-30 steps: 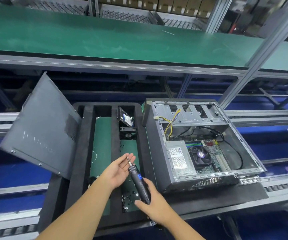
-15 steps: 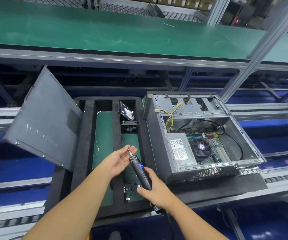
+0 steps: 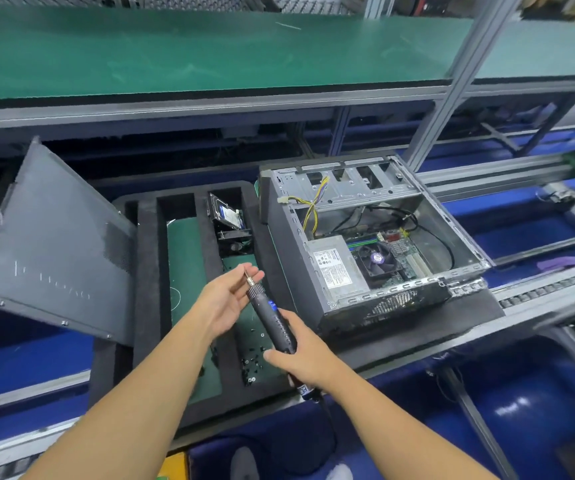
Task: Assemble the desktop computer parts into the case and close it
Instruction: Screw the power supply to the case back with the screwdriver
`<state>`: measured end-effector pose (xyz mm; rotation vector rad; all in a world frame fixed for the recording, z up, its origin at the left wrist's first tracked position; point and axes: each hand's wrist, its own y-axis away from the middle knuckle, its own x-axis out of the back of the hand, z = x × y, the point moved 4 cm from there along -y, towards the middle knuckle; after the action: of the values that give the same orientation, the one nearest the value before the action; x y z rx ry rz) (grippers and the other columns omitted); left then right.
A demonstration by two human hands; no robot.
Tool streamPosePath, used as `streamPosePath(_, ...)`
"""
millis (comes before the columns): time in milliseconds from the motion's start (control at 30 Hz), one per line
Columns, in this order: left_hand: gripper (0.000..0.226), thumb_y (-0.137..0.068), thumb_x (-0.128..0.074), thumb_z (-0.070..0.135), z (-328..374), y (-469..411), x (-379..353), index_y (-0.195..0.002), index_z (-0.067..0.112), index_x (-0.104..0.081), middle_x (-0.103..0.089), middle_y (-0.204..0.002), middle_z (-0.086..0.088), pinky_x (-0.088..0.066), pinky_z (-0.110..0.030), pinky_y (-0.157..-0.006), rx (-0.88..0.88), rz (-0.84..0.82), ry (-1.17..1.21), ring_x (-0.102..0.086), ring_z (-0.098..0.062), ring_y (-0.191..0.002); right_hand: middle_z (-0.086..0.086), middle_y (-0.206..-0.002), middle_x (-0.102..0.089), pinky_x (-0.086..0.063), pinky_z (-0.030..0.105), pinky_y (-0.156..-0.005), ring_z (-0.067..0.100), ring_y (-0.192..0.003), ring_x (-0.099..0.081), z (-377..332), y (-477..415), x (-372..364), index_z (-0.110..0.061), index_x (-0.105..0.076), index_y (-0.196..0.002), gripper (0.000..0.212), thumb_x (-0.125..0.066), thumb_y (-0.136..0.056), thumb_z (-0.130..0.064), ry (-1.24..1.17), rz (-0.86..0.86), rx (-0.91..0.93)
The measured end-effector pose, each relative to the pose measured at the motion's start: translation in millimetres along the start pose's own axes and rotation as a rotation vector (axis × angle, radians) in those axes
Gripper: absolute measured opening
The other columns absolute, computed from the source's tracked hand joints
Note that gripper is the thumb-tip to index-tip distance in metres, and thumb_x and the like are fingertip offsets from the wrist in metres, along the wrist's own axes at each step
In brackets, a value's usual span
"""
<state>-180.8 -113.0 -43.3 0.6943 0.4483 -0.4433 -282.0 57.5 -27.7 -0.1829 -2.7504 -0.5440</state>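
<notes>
**Item: desktop assembly station, screw-loading step**

- Case (image 3: 288,258): centre right of the frame, lying on its side, open face up. Power supply (image 3: 334,266), CPU fan (image 3: 378,259) and board are fitted; the drive cage (image 3: 343,183) at its upper end is vacant, with yellow cables (image 3: 313,206) hanging loose over it.
- Side panel (image 3: 54,254): off the case, leaning at centre left against the foam tray (image 3: 147,271).
- Hard drive (image 3: 227,213): on edge in a tray slot, left of the case, not yet installed.
- Loose screws (image 3: 251,362): scattered in the tray compartment below the hands.
- Electric screwdriver (image 3: 272,317): lower centre, bit pointing up and left.
- Right hand (image 3: 300,358): fingers wrapped round the driver's lower body, gripping it.
- Left hand (image 3: 225,299): palm up, fingertips (image 3: 256,277) closed lightly on the bit tip. Possibly seating a screw there, but it is too small to confirm.

**Handling note (judgement):** the step appears to be loading the bit. It goes best with the screw set square on the tip and the driver body held steady. The motor should stay off until the tip meets its hole. The tool should then be kept in line with the hole so the thread does not cross.
</notes>
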Motion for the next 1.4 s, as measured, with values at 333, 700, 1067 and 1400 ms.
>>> streamPosePath(333, 0.02, -0.102, -0.051, 0.019, -1, 49, -78, -0.113, 0.008, -0.063, -0.074, -0.111, -0.008, -0.052, -0.035, -0.085, -0.058, -0.119, -0.166, -0.071, -0.019, -0.104, -0.021, -0.11, -0.067, -0.053, 0.01, -0.073, -0.004, -0.081, -0.067, -2, 70, 36, -0.044, -0.032, -0.148, 0.074, -0.075, -0.089, -0.03, -0.15, 0.069, 0.089)
streamPosePath(700, 0.027, -0.092, -0.069, 0.034, -53, 97, -170, -0.078, 0.013, -0.078, -0.076, -0.078, -0.009, -0.054, -0.024, -0.062, -0.198, -0.094, -0.878, -0.067, -0.016, -0.064, -0.004, -0.073, -0.067, -0.054, 0.033, -0.053, 0.02, -0.056, -0.061, 59, 169, 89, -0.08, -0.039, -0.115, 0.063, -0.073, -0.08, -0.04, -0.283, 0.178, 0.12)
streamPosePath(1067, 0.063, -0.102, -0.032, 0.049, -30, 37, -199, -0.15, 0.009, -0.036, -0.028, -0.159, -0.011, -0.027, -0.049, -0.116, -0.616, 0.288, -1.793, -0.024, -0.029, -0.146, 0.001, -0.07, -0.069, -0.055, 0.029, -0.057, 0.018, -0.056, -0.062, 94, 194, 108, -0.074, -0.014, -0.144, 0.087, -0.071, -0.084, -0.047, -0.219, 0.11, -0.011)
streamPosePath(1400, 0.057, -0.095, -0.022, 0.044, -44, 18, -194, -0.143, 0.02, -0.04, -0.049, -0.137, -0.002, -0.024, -0.048, -0.108, -0.684, 0.415, -1.957, -0.039, -0.021, -0.13, -0.016, -0.102, -0.067, -0.057, 0.029, -0.059, 0.011, -0.069, -0.066, 90, 176, 115, -0.074, -0.017, -0.145, 0.086, -0.072, -0.088, -0.04, -0.2, 0.106, 0.003)
